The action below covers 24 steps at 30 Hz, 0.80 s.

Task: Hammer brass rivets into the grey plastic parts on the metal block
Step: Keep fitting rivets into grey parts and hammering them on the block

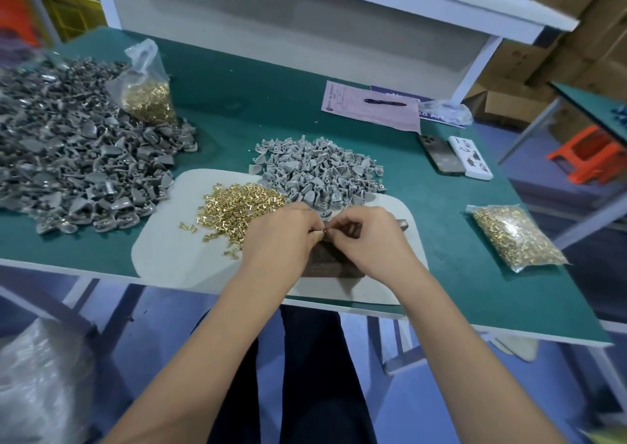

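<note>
My left hand (281, 236) and my right hand (369, 240) meet fingertip to fingertip just above the dark metal block (330, 262), which lies on a white mat (163, 250). The left thumb and fingers pinch a small brass rivet (321, 231). The right fingers pinch a small grey plastic part (328, 229), mostly hidden by the fingers. Loose brass rivets (237, 209) lie in a heap left of my hands. A heap of grey plastic parts (315, 172) sits just behind them. A grey metal end (402, 223) sticks out from behind my right hand.
A large pile of grey parts (78, 158) covers the table's left side, with a bag of rivets (149, 95) on it. Another rivet bag (515, 236) lies at the right. Paper with a pen (369, 107), a phone (441, 155) and a white box (470, 158) lie behind.
</note>
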{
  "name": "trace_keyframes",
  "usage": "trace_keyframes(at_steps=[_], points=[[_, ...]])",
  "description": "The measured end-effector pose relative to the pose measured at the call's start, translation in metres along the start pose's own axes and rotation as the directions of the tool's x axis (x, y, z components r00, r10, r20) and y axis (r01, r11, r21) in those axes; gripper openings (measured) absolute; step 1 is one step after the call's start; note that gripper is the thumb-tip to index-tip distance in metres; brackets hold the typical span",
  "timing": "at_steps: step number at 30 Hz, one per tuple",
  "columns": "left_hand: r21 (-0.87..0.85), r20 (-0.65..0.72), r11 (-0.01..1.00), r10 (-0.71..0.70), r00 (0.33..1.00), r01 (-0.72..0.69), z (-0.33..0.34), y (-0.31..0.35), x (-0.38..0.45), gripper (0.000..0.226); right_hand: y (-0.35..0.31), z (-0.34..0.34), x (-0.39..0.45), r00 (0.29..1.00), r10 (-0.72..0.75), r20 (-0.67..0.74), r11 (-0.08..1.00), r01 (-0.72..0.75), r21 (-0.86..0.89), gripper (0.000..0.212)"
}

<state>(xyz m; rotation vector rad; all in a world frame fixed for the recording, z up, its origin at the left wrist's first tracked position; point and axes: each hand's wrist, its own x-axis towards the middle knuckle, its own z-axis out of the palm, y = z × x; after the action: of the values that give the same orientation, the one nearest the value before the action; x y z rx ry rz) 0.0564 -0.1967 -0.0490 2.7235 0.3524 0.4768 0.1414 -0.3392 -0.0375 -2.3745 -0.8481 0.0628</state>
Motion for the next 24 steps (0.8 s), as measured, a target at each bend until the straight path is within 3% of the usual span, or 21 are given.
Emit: trace_keyframes(at_steps=[11,14,16,17,19,21,24], points=[[0.007,-0.021,0.999,-0.038,0.999,0.038,-0.004,0.002,-0.004,0.013,0.000,0.002,-0.007,1.000,-0.004,0.003,0.999,0.004,0.033,0.016],[0.009,-0.018,0.999,-0.043,0.999,0.043,-0.004,0.004,-0.005,0.014,0.002,-0.006,-0.022,0.988,0.004,-0.157,0.993,0.014,0.115,0.011],[0.003,-0.010,0.999,-0.046,0.999,0.046,-0.004,0.004,-0.005,0.016,0.012,-0.014,-0.032,0.938,0.126,-0.324,0.992,-0.118,0.044,0.014],[0.003,-0.004,0.999,-0.043,0.999,0.043,-0.004,0.004,-0.004,0.016,0.019,-0.017,-0.036,0.917,0.206,-0.343,0.967,-0.244,-0.073,0.021],[0.004,0.009,0.999,-0.034,0.999,0.034,-0.005,0.004,-0.004,0.017,0.031,-0.018,-0.044,0.886,0.388,-0.253,0.840,-0.453,-0.299,0.042],[0.006,0.014,1.000,-0.027,1.000,0.027,-0.005,0.004,-0.004,0.017,0.038,-0.016,-0.048,0.864,0.486,-0.131,0.796,-0.500,-0.342,0.046],[-0.001,0.018,1.000,-0.014,1.000,0.014,-0.004,0.003,-0.005,0.017,0.049,-0.016,-0.048,0.871,0.480,-0.103,0.822,-0.488,-0.293,0.034]])
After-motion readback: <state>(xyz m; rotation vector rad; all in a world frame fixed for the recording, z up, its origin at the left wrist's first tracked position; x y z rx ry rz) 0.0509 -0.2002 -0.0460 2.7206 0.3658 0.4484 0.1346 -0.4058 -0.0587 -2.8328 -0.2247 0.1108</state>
